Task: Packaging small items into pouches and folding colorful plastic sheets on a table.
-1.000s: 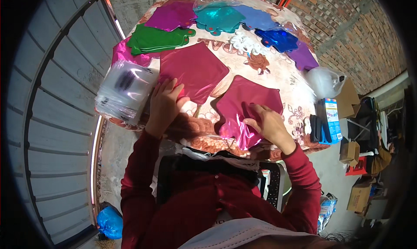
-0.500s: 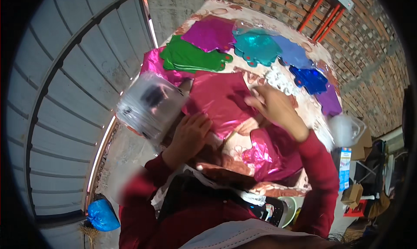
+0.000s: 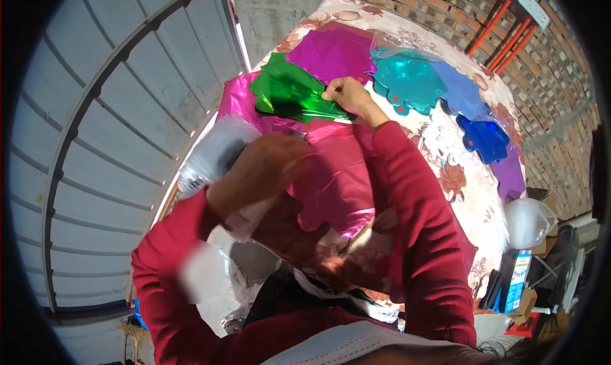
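My right hand (image 3: 350,96) reaches to the far left of the table and pinches the near right end of the flat green foil balloons (image 3: 283,88), which crease and lift there. My left hand (image 3: 258,174) is smeared by motion, so its fingers cannot be made out. It hovers between a stack of clear plastic packs (image 3: 219,150) and a flat rose-red foil balloon (image 3: 337,180) lying in front of me. Bright pink foil (image 3: 238,101) lies under the left edge of the green pile.
Purple foil (image 3: 331,53), teal foil (image 3: 407,82), light blue foil (image 3: 461,91) and dark blue foil (image 3: 487,136) curve along the flowered tablecloth's (image 3: 452,171) far side. A clear plastic jug (image 3: 528,224) stands right. A grey metal wall (image 3: 95,174) rises left.
My right hand has moved from the rose-red foil up and left and taken hold of the green foil. My left hand has lifted off the rose-red foil's left edge.
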### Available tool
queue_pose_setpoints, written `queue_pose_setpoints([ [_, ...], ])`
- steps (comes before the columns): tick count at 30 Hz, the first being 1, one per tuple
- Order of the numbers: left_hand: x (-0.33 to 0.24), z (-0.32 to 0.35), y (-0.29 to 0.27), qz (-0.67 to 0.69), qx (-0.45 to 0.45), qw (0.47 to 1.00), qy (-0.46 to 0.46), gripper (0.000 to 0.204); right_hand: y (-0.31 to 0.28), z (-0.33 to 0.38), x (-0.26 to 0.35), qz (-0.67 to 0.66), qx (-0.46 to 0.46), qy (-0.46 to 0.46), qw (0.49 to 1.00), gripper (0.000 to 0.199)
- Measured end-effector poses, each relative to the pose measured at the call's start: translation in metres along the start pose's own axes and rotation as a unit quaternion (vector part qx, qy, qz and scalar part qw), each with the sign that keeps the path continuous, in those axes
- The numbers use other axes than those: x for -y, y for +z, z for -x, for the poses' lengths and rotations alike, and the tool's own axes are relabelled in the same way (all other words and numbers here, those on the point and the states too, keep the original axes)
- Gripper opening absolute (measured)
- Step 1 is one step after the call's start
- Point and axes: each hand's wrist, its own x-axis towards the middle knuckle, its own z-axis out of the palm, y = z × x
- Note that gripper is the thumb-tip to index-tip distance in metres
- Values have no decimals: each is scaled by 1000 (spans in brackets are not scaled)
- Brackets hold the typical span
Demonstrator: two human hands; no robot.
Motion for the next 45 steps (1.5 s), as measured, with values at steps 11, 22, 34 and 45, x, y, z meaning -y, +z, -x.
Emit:
queue_pose_setpoints([
  [11, 93, -78, 53, -221, -90, 966, 100, 7, 3, 2, -3, -102, -17, 58, 993, 19],
  [22, 89, -117, 83, -417, -62, 906, 21, 12, 0, 11, 12, -353, -114, 57, 927, 17],
  [34, 137, -104, 77, -73, 105, 964, -234, 56, -48, 74, 53, -243, 28, -41, 969, 14],
  [45, 104, -88, 42, -163, -36, 976, -141, 54, -104, 389, 155, 204, -103, -20, 973, 11],
])
